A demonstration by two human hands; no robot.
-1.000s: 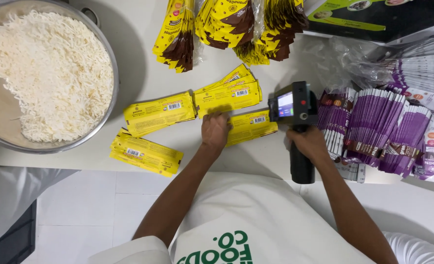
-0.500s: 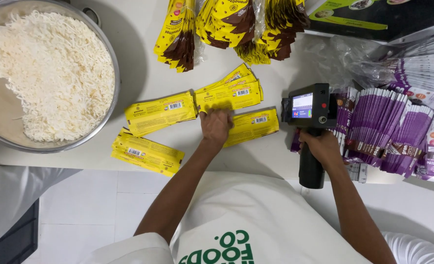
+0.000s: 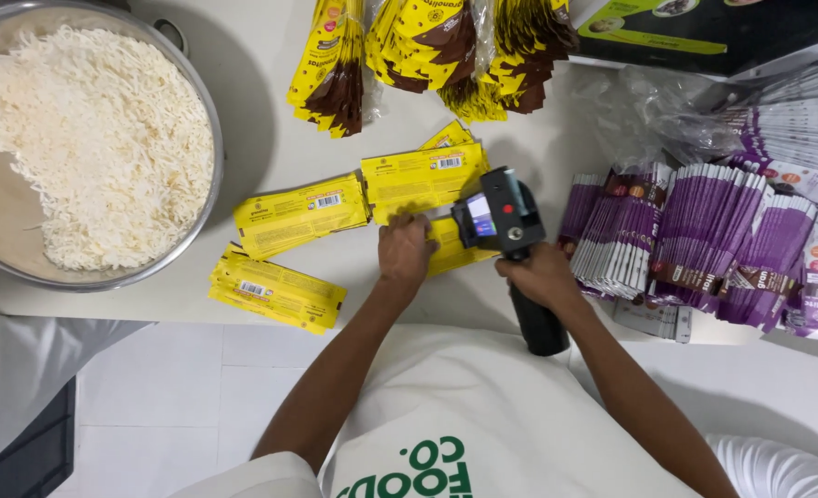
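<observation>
My right hand [image 3: 540,275] grips the handle of a black handheld printer [image 3: 506,221] with a small lit screen, its head resting over a flat yellow pouch [image 3: 447,249]. My left hand [image 3: 405,249] presses down on the left part of that same pouch. More flat yellow pouches lie around: one stack [image 3: 424,173] just above my hands, another [image 3: 302,214] to the left, and a third [image 3: 275,292] near the table's front edge.
A big metal bowl [image 3: 208,138] of white rice fills the far left. Bundles of yellow-and-brown pouches [image 3: 427,46] lie at the back. Purple pouches [image 3: 704,240] stand in rows at the right, beside clear plastic bags [image 3: 639,111] and a dark box [image 3: 704,28].
My right hand has swung the printer leftward from the purple pouches onto the yellow pouch. My left hand has stayed pressed on the pouch.
</observation>
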